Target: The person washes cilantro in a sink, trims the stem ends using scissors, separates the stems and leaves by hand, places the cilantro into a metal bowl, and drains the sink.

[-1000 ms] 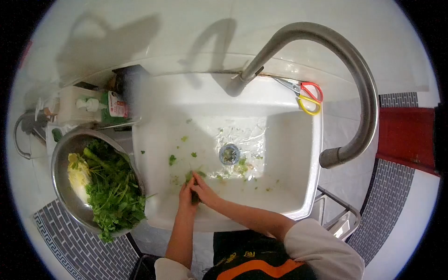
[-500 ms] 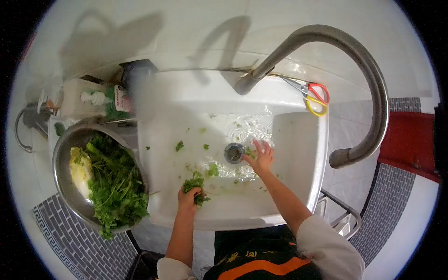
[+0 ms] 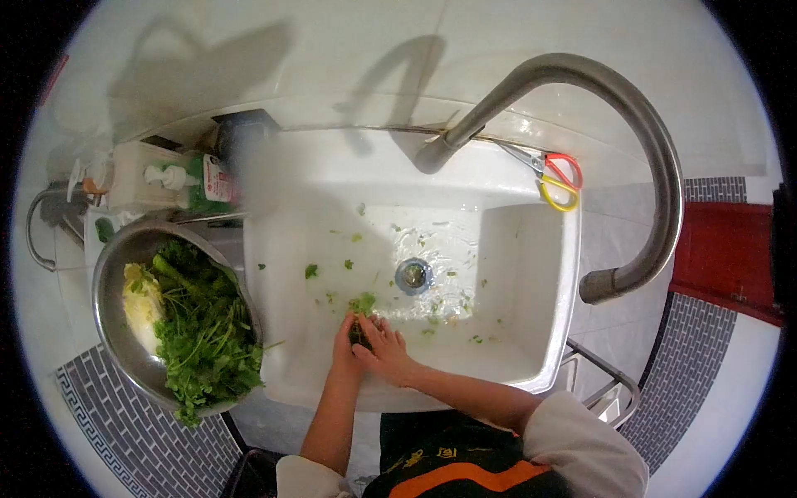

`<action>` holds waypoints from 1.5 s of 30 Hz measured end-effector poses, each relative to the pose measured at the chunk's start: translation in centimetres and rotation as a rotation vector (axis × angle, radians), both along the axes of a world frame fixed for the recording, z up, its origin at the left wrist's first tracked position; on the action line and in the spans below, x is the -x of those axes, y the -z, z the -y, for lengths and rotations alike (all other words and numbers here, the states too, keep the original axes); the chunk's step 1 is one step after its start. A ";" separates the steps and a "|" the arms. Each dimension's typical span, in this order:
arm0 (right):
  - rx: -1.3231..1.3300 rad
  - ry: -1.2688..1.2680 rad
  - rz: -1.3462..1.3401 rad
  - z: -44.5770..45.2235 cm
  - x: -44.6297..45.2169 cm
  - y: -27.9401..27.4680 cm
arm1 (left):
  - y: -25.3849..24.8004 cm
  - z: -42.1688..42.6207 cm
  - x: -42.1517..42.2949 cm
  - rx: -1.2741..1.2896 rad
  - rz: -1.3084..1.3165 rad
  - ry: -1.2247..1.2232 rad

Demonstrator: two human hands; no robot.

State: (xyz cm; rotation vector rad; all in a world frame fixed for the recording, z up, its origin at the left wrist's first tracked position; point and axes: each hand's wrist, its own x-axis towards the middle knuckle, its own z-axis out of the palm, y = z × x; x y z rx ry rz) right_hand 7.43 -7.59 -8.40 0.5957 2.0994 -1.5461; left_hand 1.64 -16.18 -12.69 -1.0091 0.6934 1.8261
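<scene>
In the lower middle of the white sink (image 3: 270,332), my left hand (image 3: 347,344) is closed around a small clump of cilantro (image 3: 361,305). My right hand (image 3: 387,355) presses against the clump from the other side, its fingers curled over it. Leaf tips poke out above the fingers; the rest of the clump is hidden between my hands. Up and to the right is the drain (image 3: 413,276). Loose bits of leaf (image 3: 311,271) are scattered over the wet basin floor.
At left, a steel bowl (image 3: 112,344) holds a heap of cilantro (image 3: 207,340) and a pale cabbage (image 3: 143,307). Scissors (image 3: 560,183) with red and yellow handles lie on the back right rim. A tall faucet (image 3: 664,149) arches over the right side. A pump bottle (image 3: 203,178) stands back left.
My right hand has moved from beside the drain down and left to meet my left hand at the cilantro. My left hand has shifted slightly right. The drain is now uncovered.
</scene>
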 end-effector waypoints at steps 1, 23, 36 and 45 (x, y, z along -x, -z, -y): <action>-0.241 -0.058 -0.068 0.0 -0.2 -1.0 | -1.3 -0.8 0.0 0.009 0.054 0.014; -0.536 -0.466 -0.104 -12.5 -0.4 12.2 | -5.0 1.6 1.3 0.240 -0.151 0.115; 0.120 0.607 0.146 -2.6 -3.0 15.6 | -9.7 2.3 -1.4 0.290 -0.303 -0.089; -0.769 0.230 -0.515 -2.0 7.1 12.2 | -12.4 4.0 -2.2 0.361 -0.386 -0.072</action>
